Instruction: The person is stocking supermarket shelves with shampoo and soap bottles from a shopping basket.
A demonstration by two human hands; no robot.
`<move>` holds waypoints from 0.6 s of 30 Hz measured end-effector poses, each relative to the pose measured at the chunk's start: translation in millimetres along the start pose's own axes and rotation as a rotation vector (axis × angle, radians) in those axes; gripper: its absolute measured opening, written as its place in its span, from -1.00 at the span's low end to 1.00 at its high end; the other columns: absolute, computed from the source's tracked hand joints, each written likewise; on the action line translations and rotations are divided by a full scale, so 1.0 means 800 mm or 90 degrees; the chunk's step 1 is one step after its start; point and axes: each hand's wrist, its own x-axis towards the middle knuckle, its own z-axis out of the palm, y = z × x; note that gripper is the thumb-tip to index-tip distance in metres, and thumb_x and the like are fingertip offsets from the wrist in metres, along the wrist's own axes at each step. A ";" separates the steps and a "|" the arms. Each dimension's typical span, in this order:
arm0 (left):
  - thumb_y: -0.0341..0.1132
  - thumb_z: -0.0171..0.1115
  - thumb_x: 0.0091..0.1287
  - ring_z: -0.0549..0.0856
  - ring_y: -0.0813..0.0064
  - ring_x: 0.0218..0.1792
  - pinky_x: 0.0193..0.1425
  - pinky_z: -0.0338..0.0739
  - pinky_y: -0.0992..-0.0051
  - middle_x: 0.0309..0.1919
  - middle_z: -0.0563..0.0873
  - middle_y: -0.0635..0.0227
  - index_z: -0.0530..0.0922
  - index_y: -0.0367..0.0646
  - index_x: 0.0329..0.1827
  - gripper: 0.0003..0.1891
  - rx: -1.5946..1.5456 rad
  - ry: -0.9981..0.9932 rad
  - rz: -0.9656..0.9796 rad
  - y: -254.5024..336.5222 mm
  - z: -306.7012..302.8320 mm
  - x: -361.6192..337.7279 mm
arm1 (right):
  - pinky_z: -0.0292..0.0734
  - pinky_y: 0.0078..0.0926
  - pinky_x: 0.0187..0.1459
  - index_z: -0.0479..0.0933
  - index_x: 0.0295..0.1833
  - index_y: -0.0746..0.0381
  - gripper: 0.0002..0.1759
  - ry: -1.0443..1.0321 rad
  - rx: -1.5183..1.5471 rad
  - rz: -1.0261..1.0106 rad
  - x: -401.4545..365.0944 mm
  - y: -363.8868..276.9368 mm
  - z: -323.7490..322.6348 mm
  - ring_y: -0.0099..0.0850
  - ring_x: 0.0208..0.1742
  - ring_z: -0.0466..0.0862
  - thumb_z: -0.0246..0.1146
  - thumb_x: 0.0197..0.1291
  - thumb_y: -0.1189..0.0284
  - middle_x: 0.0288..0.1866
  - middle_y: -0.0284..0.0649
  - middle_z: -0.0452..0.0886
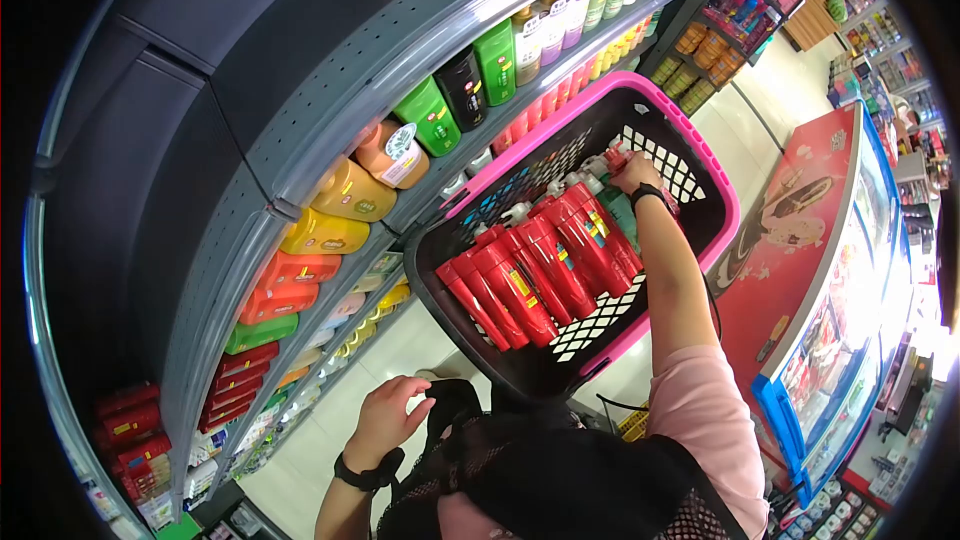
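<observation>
A black basket with a pink rim (733, 208) stands in front of me, tilted in view. Several red bottles (512, 285) lie side by side in it, and white pump tops (517, 210) show among them. My right hand (637, 173) reaches into the far part of the basket, its fingers closed around the red top of a pump bottle (614, 152). Part of that bottle is hidden by the hand. Close to the wrist is a green bottle (618, 212). My left hand (388, 418) hangs outside the basket, holding nothing, thumb and fingers apart.
On the left, a grey shelf (300, 130) carries bottles in yellow, orange, green and black, with red packs (238, 385) lower down. A red freezer (790, 230) with a blue-edged glass top stands at right. Racks of goods (715, 35) rise behind.
</observation>
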 end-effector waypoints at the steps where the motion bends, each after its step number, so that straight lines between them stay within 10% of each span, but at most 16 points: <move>1: -0.26 0.30 0.20 0.68 0.30 -0.27 -0.20 0.57 0.41 -0.33 0.67 0.31 0.55 -0.14 -0.16 -0.78 0.003 -0.001 0.002 0.000 -0.002 0.000 | 0.51 -0.21 0.06 0.40 0.05 0.28 -0.17 -0.006 0.030 -0.030 0.008 0.010 0.004 -0.16 0.01 0.63 0.53 -0.36 0.07 -0.03 -0.10 0.61; 14: -0.28 0.32 0.15 0.60 0.23 -0.02 0.08 0.47 0.32 -0.14 0.63 0.26 0.54 -0.13 -0.07 -0.70 -0.044 0.071 0.120 0.018 -0.014 0.016 | 0.50 -0.17 -0.10 0.30 -0.09 0.28 -0.30 0.172 0.217 -0.359 -0.228 -0.043 -0.194 -0.02 -0.08 0.60 0.56 -0.27 0.23 -0.19 0.03 0.58; 18: -0.29 0.36 0.12 0.56 0.13 0.06 0.15 0.44 0.29 0.02 0.57 0.14 0.45 -0.20 0.11 -0.52 -0.075 0.178 0.266 0.068 -0.020 0.042 | 0.54 -0.39 -0.09 0.36 0.06 0.33 -0.18 0.165 0.268 -0.495 -0.348 -0.083 -0.242 -0.25 -0.10 0.67 0.61 -0.32 0.24 -0.13 -0.07 0.63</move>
